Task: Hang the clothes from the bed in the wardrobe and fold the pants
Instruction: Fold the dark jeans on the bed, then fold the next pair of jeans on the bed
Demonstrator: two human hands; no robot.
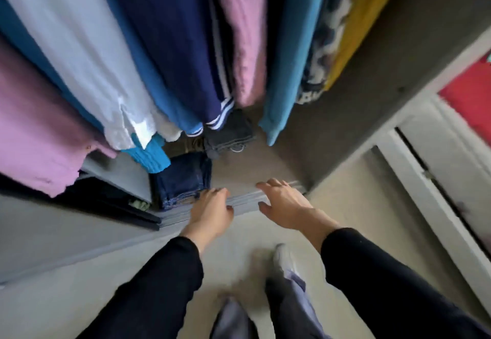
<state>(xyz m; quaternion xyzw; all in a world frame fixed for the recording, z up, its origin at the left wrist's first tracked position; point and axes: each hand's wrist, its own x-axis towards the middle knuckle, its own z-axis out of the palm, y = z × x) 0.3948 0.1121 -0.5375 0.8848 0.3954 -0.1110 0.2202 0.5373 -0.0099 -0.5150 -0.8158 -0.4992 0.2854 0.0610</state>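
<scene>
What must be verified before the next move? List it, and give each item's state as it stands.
1. The left hand is free: ok, fingers relaxed, holding nothing.
2. The right hand is free: ok, open, holding nothing.
3. The folded jeans are put away: ok, lying on the wardrobe floor by the left hand.
4. The dark grey folded pants are put away: ok, stacked further back.
5. The hanging clothes sit securely on the rail: cannot tell, hangers and rail are out of view.
6. No clothes remain on the bed: cannot tell, the bed is not in view.
</scene>
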